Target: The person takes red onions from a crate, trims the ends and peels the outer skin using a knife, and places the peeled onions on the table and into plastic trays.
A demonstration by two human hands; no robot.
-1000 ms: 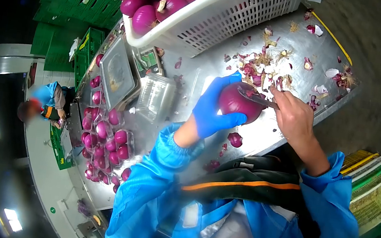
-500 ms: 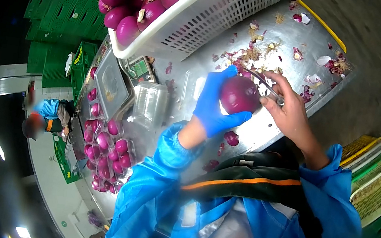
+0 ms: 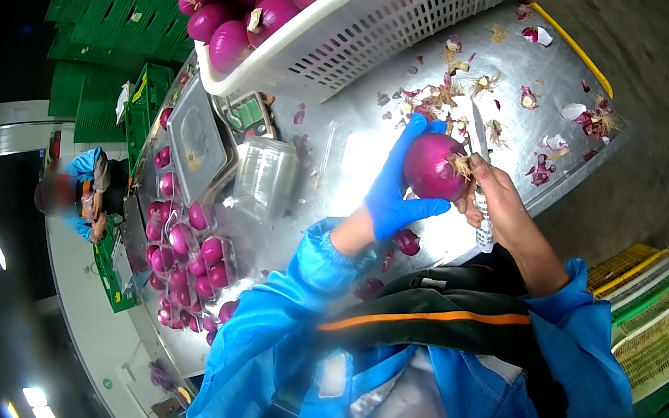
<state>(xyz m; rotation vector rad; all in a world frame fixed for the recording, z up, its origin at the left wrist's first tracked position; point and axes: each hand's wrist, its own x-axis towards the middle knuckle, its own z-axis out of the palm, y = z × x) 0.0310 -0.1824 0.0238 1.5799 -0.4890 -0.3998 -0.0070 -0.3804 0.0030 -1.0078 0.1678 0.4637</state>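
A large red onion (image 3: 430,166) sits in my left hand (image 3: 394,192), which wears a blue glove and curls round its left side. The onion's root tuft faces right, towards my bare right hand (image 3: 503,203). That hand is closed on the patterned handle of a knife (image 3: 479,136), its blade pointing away from me over the table. My right fingertips are close beside the roots; whether they touch the onion I cannot tell. Onion trimmings (image 3: 444,95) lie on the metal table (image 3: 363,82) beyond the blade. A smaller onion (image 3: 407,242) rests below my left hand.
A white basket (image 3: 353,37) heaped with red onions stands at the upper left. Left of my hands are a scale (image 3: 202,135), clear plastic trays (image 3: 265,176) and packed onions (image 3: 191,261). Crates (image 3: 662,322) stand at the right. Another person (image 3: 88,192) works at the far left.
The onion has turned so its root tuft now shows on the right. The knife has swung from across the onion's far edge to upright beside it.
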